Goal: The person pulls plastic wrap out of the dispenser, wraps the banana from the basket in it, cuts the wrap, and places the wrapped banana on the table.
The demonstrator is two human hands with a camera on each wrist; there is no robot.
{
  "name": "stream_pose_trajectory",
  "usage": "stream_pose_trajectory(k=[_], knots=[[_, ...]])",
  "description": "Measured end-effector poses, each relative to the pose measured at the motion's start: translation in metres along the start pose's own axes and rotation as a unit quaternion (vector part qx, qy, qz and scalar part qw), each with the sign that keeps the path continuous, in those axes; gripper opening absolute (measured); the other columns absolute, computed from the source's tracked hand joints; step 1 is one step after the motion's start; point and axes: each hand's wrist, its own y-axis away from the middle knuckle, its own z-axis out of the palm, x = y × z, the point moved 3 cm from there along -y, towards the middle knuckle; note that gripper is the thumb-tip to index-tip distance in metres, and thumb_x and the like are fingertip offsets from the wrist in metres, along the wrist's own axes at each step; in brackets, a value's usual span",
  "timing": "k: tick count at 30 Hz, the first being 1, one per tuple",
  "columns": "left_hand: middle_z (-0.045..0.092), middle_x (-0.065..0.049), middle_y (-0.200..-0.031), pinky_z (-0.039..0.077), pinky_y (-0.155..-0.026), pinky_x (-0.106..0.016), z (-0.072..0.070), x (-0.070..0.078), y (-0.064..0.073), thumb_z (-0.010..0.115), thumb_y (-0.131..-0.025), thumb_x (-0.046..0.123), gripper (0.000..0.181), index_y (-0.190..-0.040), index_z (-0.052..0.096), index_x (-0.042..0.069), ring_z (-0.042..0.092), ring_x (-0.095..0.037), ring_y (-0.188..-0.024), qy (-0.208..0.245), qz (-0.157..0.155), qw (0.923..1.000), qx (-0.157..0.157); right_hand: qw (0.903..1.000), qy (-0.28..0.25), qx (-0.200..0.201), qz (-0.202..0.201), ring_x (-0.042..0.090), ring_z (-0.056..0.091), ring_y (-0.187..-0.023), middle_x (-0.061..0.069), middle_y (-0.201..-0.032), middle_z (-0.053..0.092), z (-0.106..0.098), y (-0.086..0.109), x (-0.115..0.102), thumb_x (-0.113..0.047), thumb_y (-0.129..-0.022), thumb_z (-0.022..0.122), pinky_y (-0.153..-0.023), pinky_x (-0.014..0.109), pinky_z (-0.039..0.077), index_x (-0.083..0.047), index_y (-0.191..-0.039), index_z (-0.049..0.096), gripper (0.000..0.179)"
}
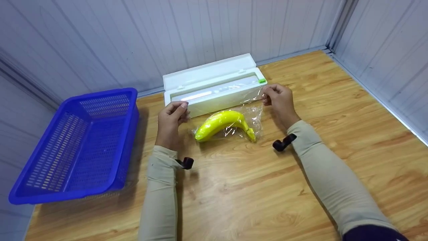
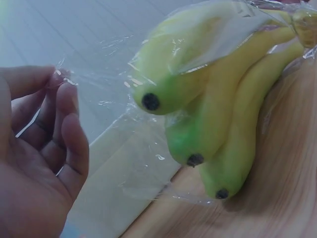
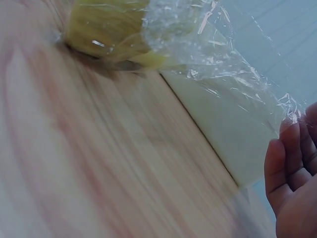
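A bunch of yellow bananas (image 1: 220,122) lies on the wooden table with clear plastic wrap (image 1: 257,117) draped over it. In the left wrist view several bananas (image 2: 233,99) show green-tinged, dark-tipped ends under the film. My left hand (image 1: 170,120) pinches one corner of the wrap between thumb and fingers, left of the bananas. On the other side my right hand (image 1: 280,102) pinches the opposite corner. The film (image 3: 233,74) stretches from the right fingertips toward the fruit. Just behind the bananas sits a white wrap dispenser box (image 1: 217,102), its lid raised and a roll inside.
A blue plastic basket (image 1: 128,140) stands on the left of the table (image 1: 247,197). The dispenser carries a green slider (image 1: 262,81) at its right end. Pale panelled walls (image 1: 207,30) close off the back and right side.
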Motion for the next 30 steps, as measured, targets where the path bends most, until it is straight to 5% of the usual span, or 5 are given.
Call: stream_pose_trajectory(k=[14,23,30], knots=[[0.063,-0.009,-0.082,0.053,-0.066,-0.026,0.005,-0.001,0.005,0.064,-0.098,0.006,0.012,-0.103,0.072,0.000,0.061,-0.016,-0.068,0.030,-0.059,0.9922,-0.106,0.9995,-0.026,0.008,0.017,0.018,0.060,-0.061,0.014,-0.076,0.063,-0.003,0.000,0.003,-0.006,-0.095,0.067,-0.056,0.026,0.053,0.009,-0.097,0.065,0.015],[0.069,-0.011,-0.087,0.056,-0.076,-0.028,0.006,-0.004,0.008,0.060,-0.095,-0.005,0.019,-0.090,0.076,0.004,0.065,-0.016,-0.075,0.021,-0.054,0.9843,-0.167,0.9977,-0.060,0.006,0.032,0.020,0.059,-0.062,0.018,-0.082,0.062,-0.004,0.001,0.004,-0.005,-0.095,0.067,-0.055,0.028,0.053,0.007,-0.098,0.065,0.013],[0.071,-0.005,-0.083,0.055,-0.080,-0.030,0.005,-0.005,0.010,0.061,-0.095,-0.002,0.018,-0.091,0.077,0.007,0.066,-0.015,-0.077,-0.016,-0.054,0.9756,-0.212,0.9989,-0.029,0.011,0.035,0.018,0.059,-0.064,0.013,-0.082,0.063,-0.006,-0.001,0.005,-0.008,-0.095,0.069,-0.057,0.028,0.054,-0.001,-0.093,0.068,0.007]])
